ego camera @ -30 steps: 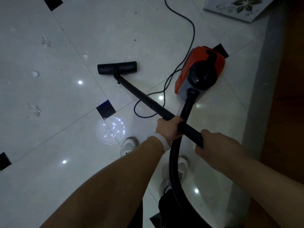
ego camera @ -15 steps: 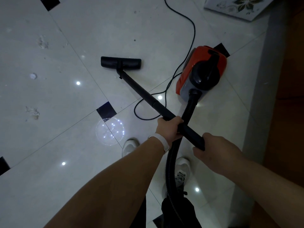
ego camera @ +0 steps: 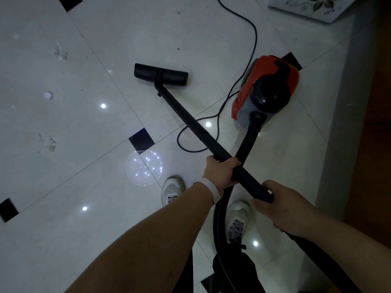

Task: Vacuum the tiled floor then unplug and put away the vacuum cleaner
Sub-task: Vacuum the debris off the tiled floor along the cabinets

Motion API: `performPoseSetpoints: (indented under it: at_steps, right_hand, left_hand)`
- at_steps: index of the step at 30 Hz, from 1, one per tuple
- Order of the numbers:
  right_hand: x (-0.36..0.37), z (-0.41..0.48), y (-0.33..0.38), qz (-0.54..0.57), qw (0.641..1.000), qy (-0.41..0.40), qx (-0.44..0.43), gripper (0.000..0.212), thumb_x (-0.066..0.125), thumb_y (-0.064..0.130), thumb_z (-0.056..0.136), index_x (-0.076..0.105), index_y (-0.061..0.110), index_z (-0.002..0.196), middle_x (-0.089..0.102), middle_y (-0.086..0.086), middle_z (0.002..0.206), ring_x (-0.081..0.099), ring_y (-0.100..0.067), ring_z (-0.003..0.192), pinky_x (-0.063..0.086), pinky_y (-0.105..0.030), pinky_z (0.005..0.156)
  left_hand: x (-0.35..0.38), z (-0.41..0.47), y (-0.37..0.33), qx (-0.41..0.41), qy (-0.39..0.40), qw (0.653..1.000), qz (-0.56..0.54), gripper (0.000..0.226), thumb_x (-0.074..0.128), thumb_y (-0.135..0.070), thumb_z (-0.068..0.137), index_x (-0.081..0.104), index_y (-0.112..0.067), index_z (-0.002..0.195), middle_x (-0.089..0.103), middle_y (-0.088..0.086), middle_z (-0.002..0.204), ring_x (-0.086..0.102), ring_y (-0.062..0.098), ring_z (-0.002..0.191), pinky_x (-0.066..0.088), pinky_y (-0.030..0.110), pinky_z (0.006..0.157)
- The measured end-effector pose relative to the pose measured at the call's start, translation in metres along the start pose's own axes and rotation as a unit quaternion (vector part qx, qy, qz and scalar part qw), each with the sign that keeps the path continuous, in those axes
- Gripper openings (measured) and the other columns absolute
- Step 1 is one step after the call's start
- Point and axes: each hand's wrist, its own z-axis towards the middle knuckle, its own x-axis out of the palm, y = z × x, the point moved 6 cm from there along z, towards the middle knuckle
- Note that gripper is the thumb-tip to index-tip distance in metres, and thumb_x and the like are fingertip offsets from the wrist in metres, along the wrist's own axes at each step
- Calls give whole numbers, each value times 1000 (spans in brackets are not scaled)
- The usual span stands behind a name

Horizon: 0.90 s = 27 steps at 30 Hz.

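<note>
A red and black canister vacuum cleaner sits on the white tiled floor at the right. Its black wand runs diagonally to a flat black floor head resting on the tiles. My left hand is shut around the wand's middle. My right hand grips the wand's upper end. A ribbed black hose loops from the canister down between my feet. The black power cord trails away past the top edge.
Smudges and bits of dirt mark the tiles at left. A grey skirting and brown wooden surface run along the right side. A white flower-patterned panel lies at top right. My white shoes stand below the wand.
The floor head has slid to the right across the tiles and turned slightly. Both hands keep their hold on the wand; the canister has stayed put.
</note>
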Motion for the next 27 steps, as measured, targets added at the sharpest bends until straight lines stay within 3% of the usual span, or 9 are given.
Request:
performPoseSetpoints:
  at_steps: [6, 12, 15, 19, 24, 27]
  right_hand:
    - [4, 0, -4, -16, 1000, 5, -3, 23, 68, 38, 85, 58, 18, 88, 55, 0, 59, 43, -5, 36, 37, -20, 39]
    - [7, -2, -7, -46, 999, 16, -7, 26, 67, 36, 85, 59, 12, 90, 56, 0, 61, 46, -6, 44, 40, -22, 45]
    - [7, -6, -9, -85, 996, 7, -14, 27, 67, 37, 87, 59, 11, 90, 62, -4, 69, 50, -9, 52, 38, -14, 45]
    - [3, -8, -10, -107, 994, -16, -19, 26, 66, 36, 88, 57, 12, 88, 62, -3, 68, 51, -10, 53, 39, -14, 46]
    - [-4, -6, -9, -92, 995, -49, -4, 27, 66, 38, 88, 55, 14, 84, 61, -1, 66, 52, -10, 52, 38, -15, 44]
    - [-7, -3, -4, -79, 995, -64, 5, 27, 66, 36, 88, 55, 12, 84, 59, 0, 64, 51, -11, 52, 38, -15, 44]
  left_hand:
    - [-10, -6, 9, -2, -6, 1000, -15, 50, 71, -10, 79, 49, 3, 122, 63, 22, 108, 69, 29, 89, 59, 34, 62]
    - [-16, -9, 25, -17, -7, 1000, -13, 31, 70, -11, 82, 55, 0, 106, 67, 18, 97, 71, 29, 88, 61, 38, 68]
    - [-14, -11, 29, -23, -5, 1000, -15, 34, 69, -12, 82, 56, 3, 109, 67, 20, 100, 71, 28, 86, 59, 34, 64]
    - [-7, -8, 29, -24, 15, 1000, -2, 23, 67, -11, 85, 56, 0, 102, 67, 17, 96, 69, 25, 81, 58, 31, 62]
    - [4, 0, 16, -20, 25, 999, 9, 40, 67, -10, 84, 52, 5, 118, 65, 24, 111, 68, 23, 82, 56, 27, 55]
    - [10, 5, 4, -18, 31, 999, 20, 50, 70, -14, 79, 50, 3, 122, 64, 24, 114, 69, 25, 87, 57, 29, 58]
